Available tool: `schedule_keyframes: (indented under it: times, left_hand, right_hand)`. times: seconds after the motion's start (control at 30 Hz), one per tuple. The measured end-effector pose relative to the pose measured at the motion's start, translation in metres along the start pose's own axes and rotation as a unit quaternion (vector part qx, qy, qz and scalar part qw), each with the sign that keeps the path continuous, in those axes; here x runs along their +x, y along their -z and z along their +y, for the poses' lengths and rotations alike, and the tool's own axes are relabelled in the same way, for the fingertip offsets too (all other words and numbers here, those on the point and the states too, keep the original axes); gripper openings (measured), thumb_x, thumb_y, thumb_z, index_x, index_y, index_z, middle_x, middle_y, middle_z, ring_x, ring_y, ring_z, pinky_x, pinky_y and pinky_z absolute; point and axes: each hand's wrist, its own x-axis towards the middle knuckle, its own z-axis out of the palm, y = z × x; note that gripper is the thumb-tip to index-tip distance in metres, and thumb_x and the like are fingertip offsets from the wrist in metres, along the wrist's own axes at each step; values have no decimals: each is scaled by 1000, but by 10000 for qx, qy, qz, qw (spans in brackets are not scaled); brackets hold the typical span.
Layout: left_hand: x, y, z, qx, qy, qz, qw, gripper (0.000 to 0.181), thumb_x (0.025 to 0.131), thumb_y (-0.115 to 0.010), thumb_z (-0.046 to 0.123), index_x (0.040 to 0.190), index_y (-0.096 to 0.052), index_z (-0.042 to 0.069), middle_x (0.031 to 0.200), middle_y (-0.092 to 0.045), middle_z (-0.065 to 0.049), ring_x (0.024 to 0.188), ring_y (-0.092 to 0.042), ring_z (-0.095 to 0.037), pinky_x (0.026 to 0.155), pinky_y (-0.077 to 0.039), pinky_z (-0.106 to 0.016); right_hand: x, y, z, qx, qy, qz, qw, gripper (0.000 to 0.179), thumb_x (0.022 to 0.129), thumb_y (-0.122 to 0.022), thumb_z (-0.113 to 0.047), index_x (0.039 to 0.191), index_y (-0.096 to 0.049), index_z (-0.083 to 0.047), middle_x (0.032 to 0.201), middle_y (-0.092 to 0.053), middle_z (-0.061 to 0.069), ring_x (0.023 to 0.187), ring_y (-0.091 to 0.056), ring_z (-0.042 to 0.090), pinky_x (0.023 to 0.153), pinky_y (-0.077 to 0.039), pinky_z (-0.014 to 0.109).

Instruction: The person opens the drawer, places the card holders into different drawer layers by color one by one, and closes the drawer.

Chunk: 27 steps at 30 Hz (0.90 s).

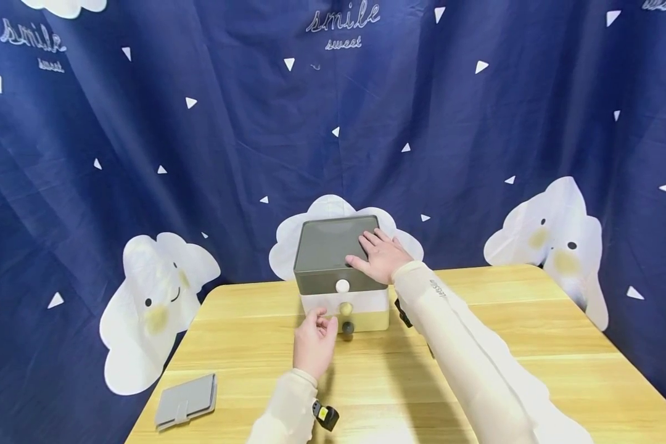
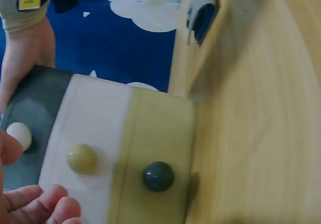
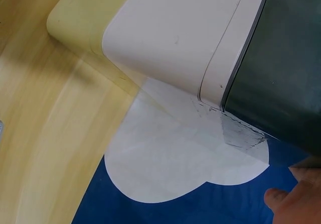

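A small three-tier drawer box [image 1: 333, 243] stands on the table, dark grey on top, white in the middle and pale yellow at the bottom. Each tier has a round knob in front: a white knob [image 1: 342, 285], a yellow knob [image 2: 82, 158] and a dark knob [image 2: 158, 176]. All three drawer fronts sit flush. My right hand [image 1: 385, 258] rests on the right side of the box's top, fingers spread. In front of the box, my left hand [image 1: 315, 342] hovers left of the knobs, its fingers loosely bent and holding nothing.
A grey notebook [image 1: 185, 399] with a strap clasp lies at the table's left front. The wooden table [image 1: 244, 345] backs onto a dark blue curtain [image 1: 244, 154] with white clouds and triangles. Both wrists wear small black camera mounts.
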Motion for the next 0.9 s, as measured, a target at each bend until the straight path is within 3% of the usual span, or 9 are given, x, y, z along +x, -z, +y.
schedule_keyframes:
  times: [0.2,0.5,0.7,0.9]
  left_hand:
    - [-7,-7,-9,604,485,-451,9960,29,84,-63,33,94,-64,5,67,-54,8,58,-53,-4,61,-46,-27]
    - [-9,-20,-17,1196,1030,-1149,9807,37,84,-61,43,91,-65,7,69,-59,7,66,-57,-13,65,-46,-33]
    - [-5,-30,-24,1582,1014,-1408,9720,37,84,-59,44,85,-66,8,74,-64,3,75,-61,-20,69,-47,-36]
    - [0,-35,-26,1803,935,-1633,9655,34,84,-58,45,71,-63,14,73,-62,2,70,-58,-19,62,-45,-35]
  right_hand:
    - [0,1,-5,50,-8,-29,10000,92,80,-13,-78,144,-30,-14,149,-23,1,138,-9,23,106,-13,52]
    - [2,3,-5,24,-21,-44,10000,92,80,-14,-78,144,-29,-15,149,-23,1,138,-8,23,105,-14,52]
    - [5,-1,1,48,-6,32,10000,90,80,-16,-77,144,-31,-15,149,-24,1,138,-8,22,106,-14,52]
    - [4,-3,3,66,5,10,10000,93,79,-14,-79,144,-30,-15,149,-23,1,138,-8,23,106,-14,51]
